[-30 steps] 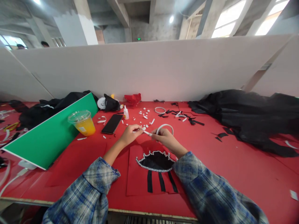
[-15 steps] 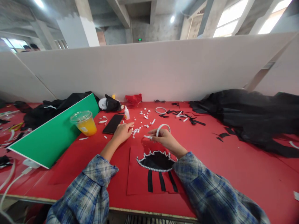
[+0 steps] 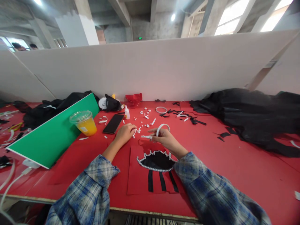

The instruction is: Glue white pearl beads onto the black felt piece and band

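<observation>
My left hand (image 3: 126,133) rests at the edge of a small heap of white beads (image 3: 138,129), its fingers curled down and drawn together. Whatever lies between those fingertips is too small to make out. My right hand (image 3: 165,138) grips a narrow white strip (image 3: 146,137), which looks like tape; one end sticks out to the left and the rest loops above the knuckles. Below the hands lies a red sheet (image 3: 138,184) with a black cut-out (image 3: 157,161) edged in silvery beads. Three black strips (image 3: 162,182) run down from it. My right sleeve overlaps the sheet's right side.
A phone (image 3: 113,123), a white glue bottle (image 3: 127,112) and a cup of orange drink (image 3: 86,126) stand left of the beads. A green board (image 3: 56,137) leans further left. Black scraps (image 3: 199,122), a white ring (image 3: 161,110) and black cloth (image 3: 246,115) lie right.
My left hand's fingers have curled inward and down at the beads, where they were stretched out before. The strip's free end in my right hand has shifted slightly left.
</observation>
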The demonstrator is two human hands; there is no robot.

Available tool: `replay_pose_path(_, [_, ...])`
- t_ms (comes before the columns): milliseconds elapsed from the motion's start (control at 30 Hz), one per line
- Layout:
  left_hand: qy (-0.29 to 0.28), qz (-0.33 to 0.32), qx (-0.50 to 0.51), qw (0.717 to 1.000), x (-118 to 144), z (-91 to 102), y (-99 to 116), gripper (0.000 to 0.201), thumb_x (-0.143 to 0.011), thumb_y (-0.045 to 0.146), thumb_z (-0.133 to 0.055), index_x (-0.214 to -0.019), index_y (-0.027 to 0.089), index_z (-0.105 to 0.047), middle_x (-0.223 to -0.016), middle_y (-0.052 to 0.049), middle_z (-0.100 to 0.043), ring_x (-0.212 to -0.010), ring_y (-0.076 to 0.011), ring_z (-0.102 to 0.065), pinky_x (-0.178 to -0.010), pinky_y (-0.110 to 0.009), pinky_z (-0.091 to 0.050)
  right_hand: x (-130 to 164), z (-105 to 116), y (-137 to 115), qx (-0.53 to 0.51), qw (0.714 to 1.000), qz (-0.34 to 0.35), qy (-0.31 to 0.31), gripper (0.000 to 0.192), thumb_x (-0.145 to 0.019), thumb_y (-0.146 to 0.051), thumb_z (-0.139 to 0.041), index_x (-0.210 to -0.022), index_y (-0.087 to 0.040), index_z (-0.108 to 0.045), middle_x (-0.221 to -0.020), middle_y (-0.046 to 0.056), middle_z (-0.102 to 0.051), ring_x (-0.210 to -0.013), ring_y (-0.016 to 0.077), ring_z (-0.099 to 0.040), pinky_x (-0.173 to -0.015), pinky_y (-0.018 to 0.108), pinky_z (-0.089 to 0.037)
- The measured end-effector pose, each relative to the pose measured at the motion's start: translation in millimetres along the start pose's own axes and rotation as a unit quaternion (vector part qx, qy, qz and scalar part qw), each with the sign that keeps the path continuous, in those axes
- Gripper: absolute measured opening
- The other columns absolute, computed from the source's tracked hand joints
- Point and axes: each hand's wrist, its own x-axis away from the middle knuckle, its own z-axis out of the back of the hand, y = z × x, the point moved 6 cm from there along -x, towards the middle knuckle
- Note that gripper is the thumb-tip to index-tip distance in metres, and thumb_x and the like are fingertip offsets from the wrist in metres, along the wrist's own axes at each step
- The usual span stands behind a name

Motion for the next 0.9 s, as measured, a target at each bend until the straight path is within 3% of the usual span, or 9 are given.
replay_pose_path(167, [0.039, 0.054, 0.137, 0.988, -5, 3.7, -15, 0.017, -0.080, 0.022, -0.050, -0.085, 0.017, -0.065, -0.088, -0.005, -0.068, -0.084, -0.0182, -0.062, -0.078, -0.027, -0.046, 1, 0, -1, -0.001, 1.000, -0.001, 0.004, 0.018, -0.069, -0.006, -0.055, -0.085, -0.015, -0.060, -0.077, 0.004, -0.067, -0.070, 0.0130, -0.062, -0.072, 0.028, -0.048])
replay_pose_path(433, [0.076, 0.108, 0.181, 0.975, -7, -0.6, -37, 0.030, -0.084, 0.038, -0.043, -0.077, 0.014, -0.060, -0.066, -0.004, -0.063, -0.064, -0.0169, -0.059, -0.061, -0.026, -0.046, 1, 1, -3, 0.006, 1.000, -0.003, 0.006, 0.013, -0.069, -0.005, -0.054, -0.076, -0.015, -0.059, -0.080, 0.005, -0.067, -0.072, 0.0132, -0.061, -0.071, 0.028, -0.048])
replay_pose_path(600, [0.064, 0.134, 0.214, 0.966, -6, -7.2, -40, 0.040, -0.083, 0.049, -0.041, -0.067, 0.015, -0.055, -0.057, -0.003, -0.060, -0.050, -0.0144, -0.057, -0.048, -0.023, -0.044, 0, 1, -2, 0.009, 1.000, -0.001, 0.004, 0.018, -0.070, -0.007, -0.055, -0.086, -0.014, -0.060, -0.072, 0.003, -0.066, -0.068, 0.0131, -0.061, -0.070, 0.028, -0.049])
replay_pose_path(900, [0.075, 0.126, 0.176, 0.973, -4, 1.5, -42, 0.018, -0.070, 0.033, -0.061, -0.070, 0.015, -0.064, -0.061, -0.003, -0.065, -0.058, -0.0157, -0.060, -0.057, -0.024, -0.047, -1, 1, 0, 0.019, 1.000, -0.003, 0.006, 0.018, -0.071, -0.010, -0.056, -0.087, -0.014, -0.061, -0.071, 0.002, -0.066, -0.067, 0.0133, -0.062, -0.072, 0.030, -0.049])
